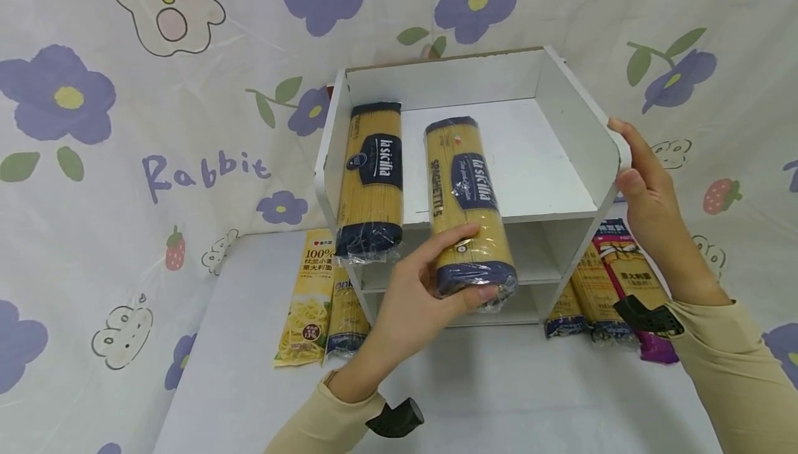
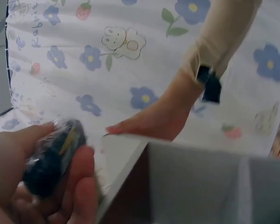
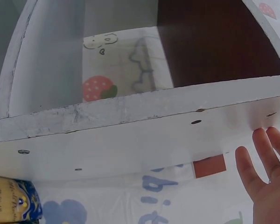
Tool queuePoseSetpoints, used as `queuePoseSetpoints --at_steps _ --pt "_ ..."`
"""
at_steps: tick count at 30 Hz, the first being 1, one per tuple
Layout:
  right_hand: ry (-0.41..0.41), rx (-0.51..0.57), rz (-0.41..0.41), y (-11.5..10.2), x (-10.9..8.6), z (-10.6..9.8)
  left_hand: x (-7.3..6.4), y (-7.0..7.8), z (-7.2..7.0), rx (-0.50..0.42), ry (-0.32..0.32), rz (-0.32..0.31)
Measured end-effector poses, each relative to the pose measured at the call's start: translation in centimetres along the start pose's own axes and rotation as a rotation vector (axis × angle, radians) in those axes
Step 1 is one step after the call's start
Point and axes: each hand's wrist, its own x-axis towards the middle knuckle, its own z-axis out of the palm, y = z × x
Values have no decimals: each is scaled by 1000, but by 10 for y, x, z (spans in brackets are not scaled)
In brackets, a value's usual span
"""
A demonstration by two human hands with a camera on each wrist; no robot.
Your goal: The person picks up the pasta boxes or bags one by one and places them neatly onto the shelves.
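My left hand (image 1: 418,301) grips the near end of a clear-wrapped spaghetti pack (image 1: 464,225) with dark blue ends, thumb along its near end and fingers round its side. The pack slants over the front edge of the top compartment of a white shelf unit (image 1: 567,163). Left of it, a second la sicilia pasta pack (image 1: 372,184) lies against the left wall, its near end past the front edge. At the upper front corner of the right side panel, my right hand (image 1: 661,211) rests; its straight, spread fingers (image 3: 266,151) touch the panel in the right wrist view.
Below the top compartment, the unit has lower shelves (image 1: 530,260). Several pasta packs stand by its sides: a yellow one (image 1: 309,301) at left, a red-and-purple one (image 1: 630,267) at right. White tabletop (image 1: 474,398) lies in front; a flowered cloth (image 1: 206,107) hangs behind.
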Motion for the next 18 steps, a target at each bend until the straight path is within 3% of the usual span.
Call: queuePoseSetpoints --at_steps 2,4,6,7,9,12,15,18 --pt "-2 -15 2 1 0 0 -8 8 -2 189 19 2" --pt "-5 -32 -12 2 0 -1 -18 16 -4 344 50 61" --pt "-5 -32 -31 2 1 -2 -28 23 -7 354 40 162" --pt "-4 -34 -39 2 1 -2 -33 26 -9 287 1 215" --pt "5 -35 -49 2 2 -3 -37 31 -10 54 -141 277" --pt "17 -7 -45 1 2 -3 -35 31 -8 -268 -377 221" --pt "15 11 -30 2 1 -3 -29 26 -3 -375 -464 148" --pt "24 -13 4 2 1 -1 -25 21 -1 -404 -469 105"
